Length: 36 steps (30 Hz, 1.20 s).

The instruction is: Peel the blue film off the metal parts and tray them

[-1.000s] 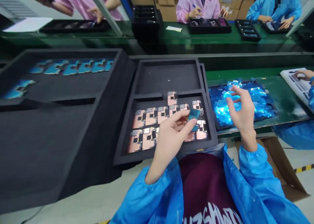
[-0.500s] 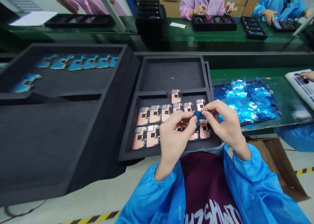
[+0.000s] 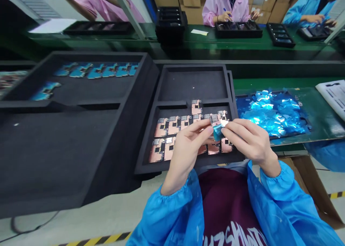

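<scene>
My left hand (image 3: 187,141) is closed, pinching a small phone circuit board (image 3: 215,119) between thumb and fingers. The board's upper part shows bare, with a metal card slot. A piece of blue protective film (image 3: 217,132) hangs folded at the board's lower part. My right hand (image 3: 249,140) has thumb and fingertips pressed together at the film's right edge, pinching it. Beneath both hands, a black foam tray (image 3: 142,159) holds rows of copper-coloured circuit boards (image 3: 159,127). My hands hide some of them.
A heap of blue film pieces (image 3: 272,111) lies on the green bench to the right. At the left, a larger black foam tray (image 3: 102,131) holds several blue-covered boards (image 3: 95,71). Across the bench, people work at black trays (image 3: 238,30). A cardboard box (image 3: 312,188) stands on the floor.
The blue film has been pulled partly away, so the board's bare upper part now shows. My right hand has moved slightly with the film. The whole view has shifted a little.
</scene>
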Tool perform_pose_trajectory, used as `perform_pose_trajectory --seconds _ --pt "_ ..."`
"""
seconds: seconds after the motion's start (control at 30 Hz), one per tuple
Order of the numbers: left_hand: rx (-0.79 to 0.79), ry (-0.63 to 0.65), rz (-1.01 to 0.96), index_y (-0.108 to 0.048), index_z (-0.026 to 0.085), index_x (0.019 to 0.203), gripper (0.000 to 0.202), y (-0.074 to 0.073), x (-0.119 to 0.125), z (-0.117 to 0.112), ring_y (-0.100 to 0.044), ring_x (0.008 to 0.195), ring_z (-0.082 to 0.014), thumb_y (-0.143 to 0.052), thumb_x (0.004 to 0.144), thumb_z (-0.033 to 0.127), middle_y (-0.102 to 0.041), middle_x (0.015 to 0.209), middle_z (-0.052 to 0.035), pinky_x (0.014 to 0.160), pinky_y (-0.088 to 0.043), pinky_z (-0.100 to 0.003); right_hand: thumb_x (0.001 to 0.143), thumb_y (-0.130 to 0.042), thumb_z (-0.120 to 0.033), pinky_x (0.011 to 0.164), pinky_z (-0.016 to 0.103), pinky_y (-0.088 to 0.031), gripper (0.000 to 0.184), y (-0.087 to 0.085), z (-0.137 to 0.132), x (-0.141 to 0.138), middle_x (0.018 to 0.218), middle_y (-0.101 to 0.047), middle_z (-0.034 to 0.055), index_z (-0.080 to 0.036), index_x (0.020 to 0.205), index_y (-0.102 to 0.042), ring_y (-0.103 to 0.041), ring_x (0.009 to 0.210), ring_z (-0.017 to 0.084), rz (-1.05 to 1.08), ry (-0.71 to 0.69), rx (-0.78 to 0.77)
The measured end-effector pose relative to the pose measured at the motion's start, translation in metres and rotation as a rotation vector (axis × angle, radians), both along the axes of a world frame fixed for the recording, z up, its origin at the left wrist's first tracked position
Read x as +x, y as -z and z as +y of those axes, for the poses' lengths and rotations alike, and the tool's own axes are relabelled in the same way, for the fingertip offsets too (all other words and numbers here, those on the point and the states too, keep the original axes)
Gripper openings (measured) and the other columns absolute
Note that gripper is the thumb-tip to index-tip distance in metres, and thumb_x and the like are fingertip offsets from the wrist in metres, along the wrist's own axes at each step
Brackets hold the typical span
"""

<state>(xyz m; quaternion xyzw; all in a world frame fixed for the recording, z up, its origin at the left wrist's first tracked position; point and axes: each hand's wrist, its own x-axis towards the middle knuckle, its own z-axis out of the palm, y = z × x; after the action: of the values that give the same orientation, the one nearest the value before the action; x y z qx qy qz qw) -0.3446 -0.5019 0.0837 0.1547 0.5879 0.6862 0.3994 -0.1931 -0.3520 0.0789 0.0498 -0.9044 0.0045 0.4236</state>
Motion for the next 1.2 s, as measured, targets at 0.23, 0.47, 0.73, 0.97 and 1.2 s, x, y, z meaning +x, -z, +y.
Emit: perform_pose_trajectory --seconds 0.23,0.47,0.73,0.97,1.2 --pt "0.105 -0.080 -0.047 -0.079 0.019 0.113 0.042 -0.001 -0.017 0.008 -0.082 0.101 -0.0259 -0.092 0.082 0.043 -0.083 0.119 -0.0113 0.083 -0.070 -0.034 0.103 -0.067 -0.009 0.079 0.036 -0.069 0.023 0.005 -0.003 0.017 0.103 -0.082 0.0035 -0.028 0.113 -0.075 -0.079 0.093 0.022 0.027 -0.126 -0.263" --pt "-0.074 -0.244 0.321 -0.080 0.023 0.108 0.035 -0.042 -0.030 -0.030 -0.082 0.090 -0.0294 -0.091 0.078 0.038 -0.082 0.099 -0.0079 0.084 -0.072 -0.043 0.094 -0.072 -0.032 0.060 0.031 -0.057 0.021 0.045 0.071 0.059 0.091 -0.074 0.0031 -0.024 0.114 -0.071 -0.072 0.078 0.022 0.221 0.476 -0.933" --pt "-0.331 -0.135 0.839 -0.082 0.019 0.116 0.037 -0.119 -0.085 -0.028 -0.077 0.073 -0.0223 -0.089 0.082 0.033 -0.080 0.095 -0.0054 0.085 -0.069 -0.044 0.087 -0.061 -0.037 0.079 0.043 -0.054 0.034 0.119 0.177 0.061 0.089 -0.077 0.0110 -0.018 0.112 -0.075 -0.070 0.079 0.029 -0.307 0.949 -0.787" --pt "-0.503 0.067 0.723 -0.073 0.013 0.097 0.019 -0.093 -0.201 0.073 -0.076 0.073 -0.0231 -0.082 0.080 0.011 -0.072 0.070 -0.0034 0.085 -0.065 -0.043 0.096 -0.047 -0.036 0.084 0.048 -0.056 0.046 0.128 0.162 0.058 0.119 -0.073 0.0237 -0.013 0.125 -0.075 -0.070 0.100 0.037 -0.258 1.003 -0.534" --pt "-0.700 0.226 1.012 -0.073 0.015 0.087 0.016 -0.050 -0.267 0.134 -0.069 0.069 -0.0204 -0.086 0.077 0.016 -0.068 0.065 -0.0013 0.083 -0.058 -0.038 0.104 -0.039 -0.042 0.078 0.050 -0.057 0.063 0.116 0.148 0.050 0.110 -0.078 0.0257 -0.009 0.152 -0.063 -0.075 0.092 0.041 -0.194 1.065 -0.624"
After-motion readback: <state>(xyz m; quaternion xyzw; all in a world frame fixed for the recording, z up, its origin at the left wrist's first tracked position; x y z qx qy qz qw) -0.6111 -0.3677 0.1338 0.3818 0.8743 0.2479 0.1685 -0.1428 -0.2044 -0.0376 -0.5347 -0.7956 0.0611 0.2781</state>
